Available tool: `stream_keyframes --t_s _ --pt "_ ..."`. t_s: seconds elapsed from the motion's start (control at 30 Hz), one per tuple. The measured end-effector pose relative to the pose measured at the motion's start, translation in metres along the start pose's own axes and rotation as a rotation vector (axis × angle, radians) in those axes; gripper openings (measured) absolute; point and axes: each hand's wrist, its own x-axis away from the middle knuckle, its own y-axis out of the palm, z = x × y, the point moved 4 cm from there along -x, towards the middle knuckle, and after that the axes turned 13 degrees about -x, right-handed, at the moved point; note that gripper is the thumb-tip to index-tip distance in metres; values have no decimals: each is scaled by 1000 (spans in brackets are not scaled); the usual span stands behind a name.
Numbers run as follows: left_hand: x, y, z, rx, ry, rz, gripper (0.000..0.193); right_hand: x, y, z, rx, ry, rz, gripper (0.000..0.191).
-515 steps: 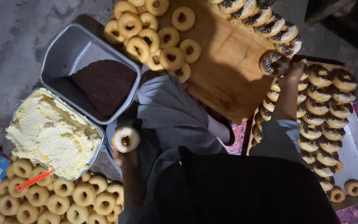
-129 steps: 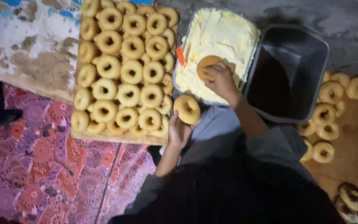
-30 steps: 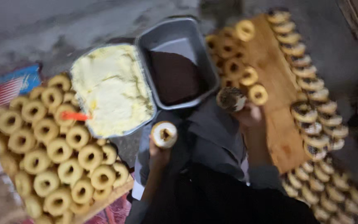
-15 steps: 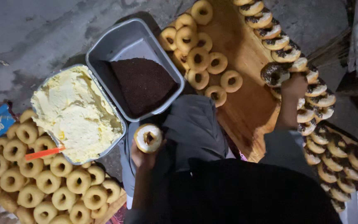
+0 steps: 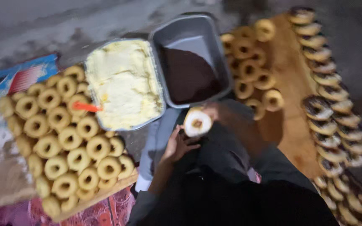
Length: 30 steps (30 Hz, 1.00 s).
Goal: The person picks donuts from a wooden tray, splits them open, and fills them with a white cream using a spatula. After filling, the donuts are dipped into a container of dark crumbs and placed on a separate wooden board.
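We hold a cream-coated doughnut (image 5: pixel 197 122) just below the grey tray of dark chocolate sprinkles (image 5: pixel 189 62). Our right hand (image 5: pixel 213 112) grips its far edge, though blur hides the fingers. Our left hand (image 5: pixel 177 144) sits just under it, fingers loosely spread, apparently gripping nothing. Beside the sprinkles stands a tray of pale yellow cream (image 5: pixel 122 81) with an orange spatula (image 5: pixel 85 106) at its edge. Plain doughnuts (image 5: pixel 63 138) crowd a board on our left; coated doughnuts (image 5: pixel 336 121) line the wooden board (image 5: pixel 292 104) on our right.
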Motion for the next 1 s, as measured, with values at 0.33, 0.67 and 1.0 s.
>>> stream_keyframes --t_s 0.33,0.67,1.0 --pt "19 -9 -1 229 208 -259 43 -131 -1 -17 458 353 497 45" --pt "31 -15 15 182 208 -301 47 -38 -48 -30 -605 146 484 43" --pt "47 -42 46 179 165 -263 58 258 -149 -20 -704 -432 1196 43"
